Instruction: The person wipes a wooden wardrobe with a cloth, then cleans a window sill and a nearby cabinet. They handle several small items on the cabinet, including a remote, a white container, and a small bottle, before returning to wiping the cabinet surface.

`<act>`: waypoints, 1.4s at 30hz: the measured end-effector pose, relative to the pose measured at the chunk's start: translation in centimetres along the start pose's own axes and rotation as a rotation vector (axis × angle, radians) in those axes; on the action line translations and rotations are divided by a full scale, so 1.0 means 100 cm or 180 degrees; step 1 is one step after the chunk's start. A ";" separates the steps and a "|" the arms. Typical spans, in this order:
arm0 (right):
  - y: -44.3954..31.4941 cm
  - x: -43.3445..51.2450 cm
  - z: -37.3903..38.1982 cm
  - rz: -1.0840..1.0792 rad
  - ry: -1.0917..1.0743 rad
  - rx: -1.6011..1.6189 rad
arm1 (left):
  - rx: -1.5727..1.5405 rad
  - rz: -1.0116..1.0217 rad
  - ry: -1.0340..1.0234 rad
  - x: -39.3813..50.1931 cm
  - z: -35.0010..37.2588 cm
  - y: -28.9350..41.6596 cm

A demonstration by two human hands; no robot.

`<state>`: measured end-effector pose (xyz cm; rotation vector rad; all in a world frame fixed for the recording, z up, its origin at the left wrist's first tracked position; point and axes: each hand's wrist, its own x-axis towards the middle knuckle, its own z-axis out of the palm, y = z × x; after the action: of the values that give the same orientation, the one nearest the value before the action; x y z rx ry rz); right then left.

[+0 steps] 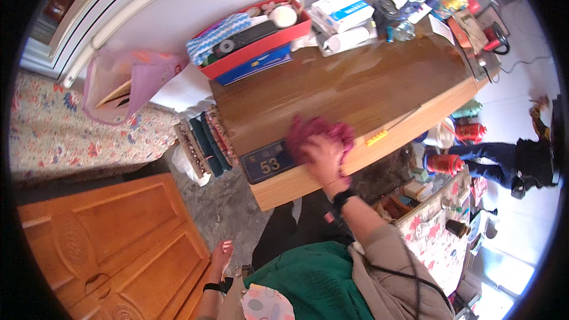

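My right hand (322, 158) presses a crumpled maroon cloth (318, 129) onto the front edge of a wooden cabinet top (338, 84), and the hand is slightly blurred. The cloth touches or covers the right end of a dark blue metal plate (266, 163) that bears characters and a number. Just right of the cloth lies a small yellow object (376, 138). Lower left, beside the green garment on my body, my left hand (223, 251) hangs over the floor with its fingers loosely curled, holding nothing.
A red box (258, 49) of odds and ends, a white-and-blue box (342, 9) and a clear plastic bottle (403, 31) stand along the back. An orange wooden door (133, 240) is at the lower left. Folded fabrics (209, 142) stand by the cabinet's left end.
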<state>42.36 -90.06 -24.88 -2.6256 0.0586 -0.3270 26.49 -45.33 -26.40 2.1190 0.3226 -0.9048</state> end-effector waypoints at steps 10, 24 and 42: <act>0.024 -0.004 -0.077 0.0750 0.0672 0.0514 | 0.1807 0.2603 0.0173 0.062 0.043 0.276; 0.153 -0.028 -0.103 0.2881 -0.0372 0.0485 | 0.3458 0.2438 0.0203 0.093 0.112 0.372; 0.045 0.004 -0.157 0.0831 -0.0293 0.4364 | -0.2211 0.0895 -0.1552 0.119 0.092 0.379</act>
<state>39.03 -101.38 -13.59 -1.2481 0.0985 -0.0749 49.21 -77.88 -16.99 1.2263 0.0610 -0.9349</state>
